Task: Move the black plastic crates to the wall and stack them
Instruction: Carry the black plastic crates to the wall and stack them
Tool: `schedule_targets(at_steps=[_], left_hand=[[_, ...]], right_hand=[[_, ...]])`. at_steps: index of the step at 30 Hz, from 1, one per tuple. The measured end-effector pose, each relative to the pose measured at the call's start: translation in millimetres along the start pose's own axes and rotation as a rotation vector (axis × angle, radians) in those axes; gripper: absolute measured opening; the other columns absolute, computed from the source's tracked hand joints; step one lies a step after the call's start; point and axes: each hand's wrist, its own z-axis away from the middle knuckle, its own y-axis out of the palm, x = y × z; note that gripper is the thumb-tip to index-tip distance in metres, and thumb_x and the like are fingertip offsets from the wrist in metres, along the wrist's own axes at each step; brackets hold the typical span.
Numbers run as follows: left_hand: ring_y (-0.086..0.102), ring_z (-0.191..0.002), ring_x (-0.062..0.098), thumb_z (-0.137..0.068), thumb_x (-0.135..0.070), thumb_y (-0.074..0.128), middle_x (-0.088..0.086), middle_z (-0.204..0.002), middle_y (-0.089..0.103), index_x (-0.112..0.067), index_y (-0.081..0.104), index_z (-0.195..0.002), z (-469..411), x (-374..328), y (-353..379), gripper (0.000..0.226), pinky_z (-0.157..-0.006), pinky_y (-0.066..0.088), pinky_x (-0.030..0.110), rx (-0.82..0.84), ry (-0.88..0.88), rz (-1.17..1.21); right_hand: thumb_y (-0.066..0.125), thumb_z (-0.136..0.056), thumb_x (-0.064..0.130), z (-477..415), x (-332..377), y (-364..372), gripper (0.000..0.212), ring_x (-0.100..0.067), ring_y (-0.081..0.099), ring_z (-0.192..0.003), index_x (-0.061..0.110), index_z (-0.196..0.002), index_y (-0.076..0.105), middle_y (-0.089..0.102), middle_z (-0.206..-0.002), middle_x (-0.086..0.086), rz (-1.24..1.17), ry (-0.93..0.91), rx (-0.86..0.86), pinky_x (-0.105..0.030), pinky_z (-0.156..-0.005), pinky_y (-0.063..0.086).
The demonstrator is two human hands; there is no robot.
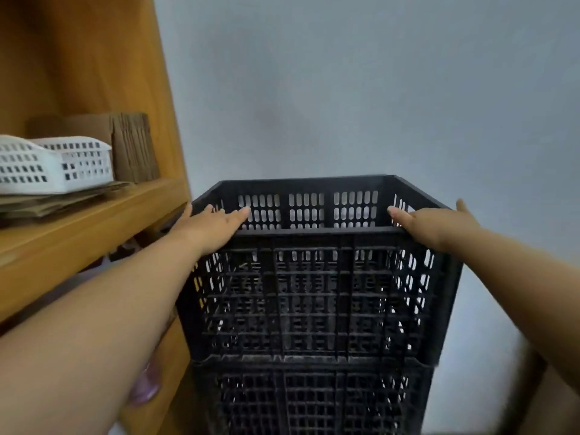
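A black plastic crate [314,296] with slotted walls sits on top of a second black crate [314,400], right in front of the pale grey wall [361,89]. My left hand [216,224] lies on the top crate's near left corner, fingers straight and pointing along the rim. On the near right corner rests my right hand [439,224], fingers also straight, thumb lifted. Neither hand curls round the rim. The top crate looks empty inside.
A wooden shelf unit [94,227] stands close on the left, touching range of the stack. It holds a white slotted basket [53,164], flat cardboard sheets [135,146] and papers. A purple object [146,387] shows under my left forearm.
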Motion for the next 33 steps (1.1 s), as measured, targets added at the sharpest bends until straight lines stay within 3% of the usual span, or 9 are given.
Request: schedule_targets(at_steps=[4,7,10,13,16,21,26,28,33], left_hand=[[0.007,-0.145,0.018,-0.095,-0.049,-0.008,-0.007,-0.155,0.021,-0.044,0.008,-0.145,2,1,2,0.053,-0.113,-0.015,0.046,-0.011,-0.018,0.025],[0.012,-0.144,0.016,-0.091,-0.056,-0.01,-0.005,-0.153,0.027,-0.044,0.016,-0.145,2,5,6,0.061,-0.113,-0.017,0.047,-0.035,-0.019,0.044],[0.018,-0.143,0.014,-0.087,-0.062,-0.011,-0.003,-0.149,0.036,-0.044,0.023,-0.143,1,5,8,0.068,-0.114,-0.017,0.046,-0.079,-0.025,0.081],[0.03,-0.138,0.016,-0.087,-0.063,-0.009,0.0,-0.142,0.047,-0.039,0.032,-0.141,3,4,9,0.071,-0.116,-0.013,0.043,-0.109,-0.038,0.118],[0.035,-0.136,0.017,-0.086,-0.064,-0.008,0.0,-0.137,0.053,-0.038,0.033,-0.141,2,7,12,0.073,-0.117,-0.009,0.041,-0.146,-0.007,0.15],[0.04,-0.133,0.016,-0.074,-0.07,-0.018,-0.002,-0.13,0.059,-0.029,0.04,-0.14,-6,15,18,0.097,-0.118,-0.005,0.041,-0.209,0.056,0.083],[0.044,-0.129,0.014,-0.073,-0.069,-0.018,-0.004,-0.135,0.055,-0.021,0.049,-0.135,-10,17,20,0.102,-0.118,0.002,0.04,-0.268,0.066,0.064],[0.045,-0.128,0.014,-0.075,-0.068,-0.016,-0.003,-0.135,0.055,-0.02,0.05,-0.133,-9,17,18,0.1,-0.118,0.004,0.04,-0.268,0.067,0.066],[0.048,-0.124,0.016,-0.075,-0.067,-0.014,0.001,-0.127,0.06,-0.017,0.054,-0.129,-5,11,11,0.101,-0.118,0.005,0.04,-0.278,0.075,0.06]], right_hand=[[-0.005,-0.091,0.06,-3,0,0,0.075,-0.021,0.032,-0.138,0.03,-0.135,0.049,0.049,-0.141,-0.002,-0.006,0.035,-0.02,-0.051,-0.113,-0.011],[-0.005,-0.097,0.043,-1,0,0,0.055,-0.02,0.024,-0.142,0.041,-0.147,0.018,0.04,-0.148,0.0,0.141,-0.024,-0.011,-0.054,-0.113,-0.007],[-0.006,-0.097,0.035,1,0,-1,0.054,-0.016,0.014,-0.145,0.043,-0.147,0.009,0.032,-0.152,0.005,0.123,-0.02,-0.004,-0.054,-0.113,-0.006],[0.001,-0.099,0.024,1,1,2,0.052,-0.019,0.02,-0.143,0.043,-0.147,-0.001,0.032,-0.152,0.005,0.134,-0.007,-0.054,-0.056,-0.112,-0.004],[0.001,-0.1,0.03,-2,-1,5,0.049,-0.02,0.037,-0.134,0.042,-0.147,0.012,0.045,-0.143,0.0,0.124,0.002,-0.091,-0.054,-0.113,-0.004],[-0.001,-0.097,0.05,-7,-3,7,0.059,-0.016,0.041,-0.132,0.039,-0.137,0.042,0.054,-0.135,0.001,0.028,0.028,-0.094,-0.049,-0.112,-0.013],[0.003,-0.098,0.048,-8,-3,7,0.061,-0.018,0.054,-0.115,0.031,-0.111,0.059,0.065,-0.102,0.002,0.098,0.01,-0.142,-0.049,-0.112,-0.012],[0.002,-0.096,0.051,-5,-1,7,0.064,-0.018,0.059,-0.105,0.025,-0.084,0.059,0.06,-0.079,0.005,0.094,0.008,-0.194,-0.047,-0.114,-0.012],[0.002,-0.095,0.053,0,-1,6,0.072,-0.021,0.06,-0.094,0.016,-0.082,0.063,0.055,-0.064,0.005,0.072,0.038,-0.248,-0.043,-0.114,-0.011]])
